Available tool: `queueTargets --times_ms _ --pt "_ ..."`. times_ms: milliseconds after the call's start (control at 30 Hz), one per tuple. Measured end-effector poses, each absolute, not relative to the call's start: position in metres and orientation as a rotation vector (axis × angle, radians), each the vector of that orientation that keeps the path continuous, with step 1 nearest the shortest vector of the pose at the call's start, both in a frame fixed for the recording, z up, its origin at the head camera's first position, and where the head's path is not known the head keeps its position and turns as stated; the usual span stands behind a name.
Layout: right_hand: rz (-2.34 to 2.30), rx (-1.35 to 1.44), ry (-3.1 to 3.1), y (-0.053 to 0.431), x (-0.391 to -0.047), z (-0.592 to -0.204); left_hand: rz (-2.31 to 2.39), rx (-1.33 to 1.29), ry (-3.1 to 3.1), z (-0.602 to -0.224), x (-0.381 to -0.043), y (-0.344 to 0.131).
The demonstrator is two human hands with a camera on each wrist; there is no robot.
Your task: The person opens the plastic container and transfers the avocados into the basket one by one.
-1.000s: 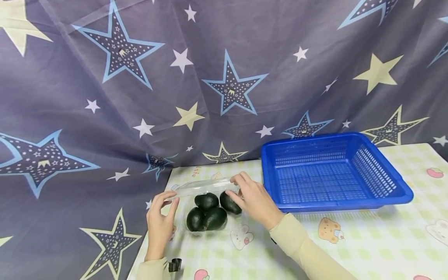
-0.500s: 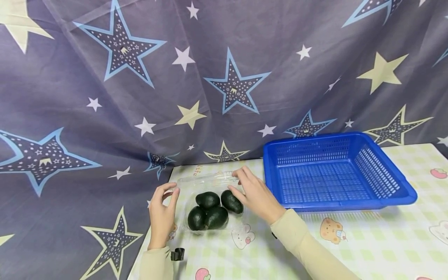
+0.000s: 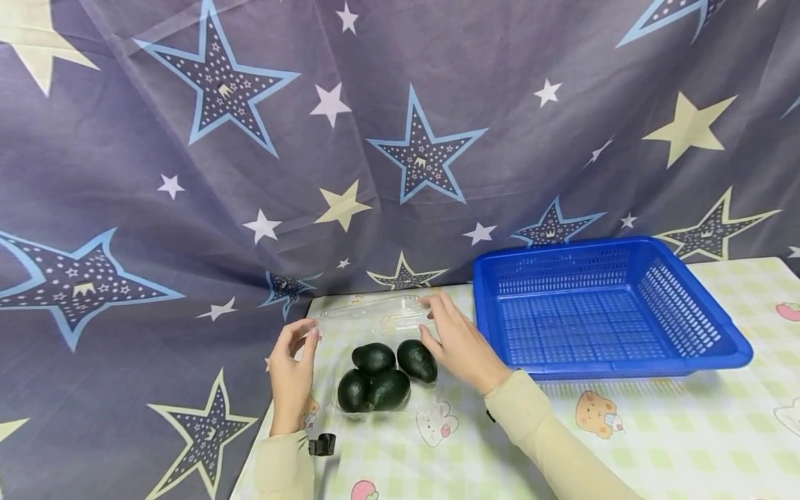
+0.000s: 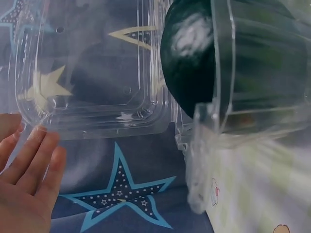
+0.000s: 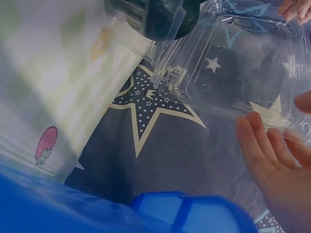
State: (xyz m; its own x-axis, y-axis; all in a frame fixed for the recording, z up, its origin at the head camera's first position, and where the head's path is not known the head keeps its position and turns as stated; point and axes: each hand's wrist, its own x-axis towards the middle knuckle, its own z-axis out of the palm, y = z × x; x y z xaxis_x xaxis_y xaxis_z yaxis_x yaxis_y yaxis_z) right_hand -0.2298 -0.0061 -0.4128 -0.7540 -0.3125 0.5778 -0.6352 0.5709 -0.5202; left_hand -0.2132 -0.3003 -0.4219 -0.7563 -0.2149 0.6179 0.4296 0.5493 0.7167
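Note:
A clear plastic clamshell box [image 3: 355,415] rests on the table, with several dark green avocados [image 3: 373,357] in its base. Its see-through lid [image 3: 375,316] is raised at the far side. My left hand [image 3: 291,378] is at the lid's left corner; in the left wrist view, fairly straight fingers [image 4: 41,158] touch that corner. At the opposite corner is my right hand [image 3: 459,344]. The right wrist view has its extended fingers [image 5: 265,141] against the lid's edge, thumb apart from them. One avocado [image 4: 189,53] shows large behind the clear wall.
A blue perforated plastic basket [image 3: 612,364] stands to the right of the box, close to my right forearm. The table has a green-and-white checked cloth [image 3: 656,430] with cartoon prints. A dark star-patterned curtain [image 3: 281,125] hangs along the far and left table edges.
The lid has tipped farther back, away from the avocados. Both hands have followed it slightly away, and their fingers look looser on its corners. The box and basket stay put.

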Motion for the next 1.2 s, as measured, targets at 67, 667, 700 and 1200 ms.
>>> queueTargets --times_ms 67,667,700,1200 --pt "1.052 0.755 -2.391 -0.007 -0.231 -0.414 -1.239 -0.191 -2.09 -0.422 -0.215 -0.3" --pt "1.049 0.725 -2.564 -0.002 -0.236 -0.419 -1.417 -0.126 -2.261 -0.417 -0.215 -0.275" --pt "1.046 0.727 -2.591 -0.003 -0.235 -0.42 -1.419 -0.129 -2.261 -0.415 -0.213 -0.273" --pt "0.994 0.711 -2.723 -0.002 -0.24 -0.431 -1.363 -0.105 -2.368 -0.438 -0.234 -0.287"
